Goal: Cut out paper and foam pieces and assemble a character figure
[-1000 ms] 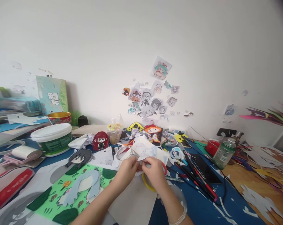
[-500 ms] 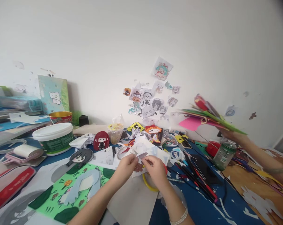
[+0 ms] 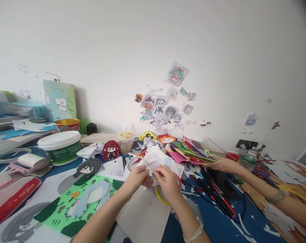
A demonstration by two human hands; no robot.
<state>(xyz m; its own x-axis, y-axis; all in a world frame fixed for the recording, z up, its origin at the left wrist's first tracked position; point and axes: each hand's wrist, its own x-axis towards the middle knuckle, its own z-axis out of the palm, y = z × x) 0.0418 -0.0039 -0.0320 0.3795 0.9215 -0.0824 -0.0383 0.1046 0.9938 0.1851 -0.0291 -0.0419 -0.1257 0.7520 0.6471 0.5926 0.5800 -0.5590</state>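
Cluttered blue table [image 3: 211, 219] against white wall [image 3: 104, 50]. Person's bare hands near each other at centre, above pale sheet [image 3: 144, 216]. Left hand [image 3: 140, 177] and right hand [image 3: 167, 179] each pinch small white paper piece [image 3: 153, 167], held between them. Yellow ring [image 3: 161, 200] just beside right wrist. Green picture [image 3: 63, 206] lies left. Co-worker's hand [image 3: 223, 165], reaching from right, touches stack of coloured paper [image 3: 190, 152].
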